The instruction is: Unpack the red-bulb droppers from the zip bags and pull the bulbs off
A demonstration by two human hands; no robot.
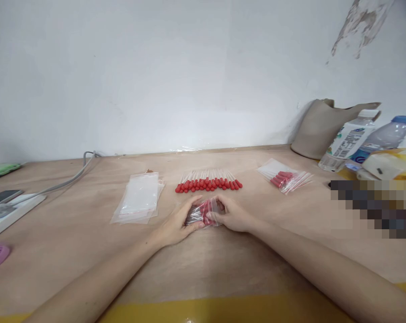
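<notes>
The left forearm (112, 271) and right forearm (310, 255) are bare as far as they show, slim, smooth in outline and tapering evenly to narrow wrists. A single small round spot (147, 242) marks the left one near the wrist. The left hand (179, 222) and right hand (235, 216) are bare too, with slender thumbs; the nails are too small to make out.

You can read no words or numbers here. Near the tabletop's (75, 242) far right corner, the white-capped plastic bottle (331, 163) bears a white-and-green label (352, 134) with dark lines of print and a barcode (343, 152), too small for you to make out. On the blue-capped bottle (386, 136) beside it, your view shows a blue label (360, 158), likewise illegible.
</notes>
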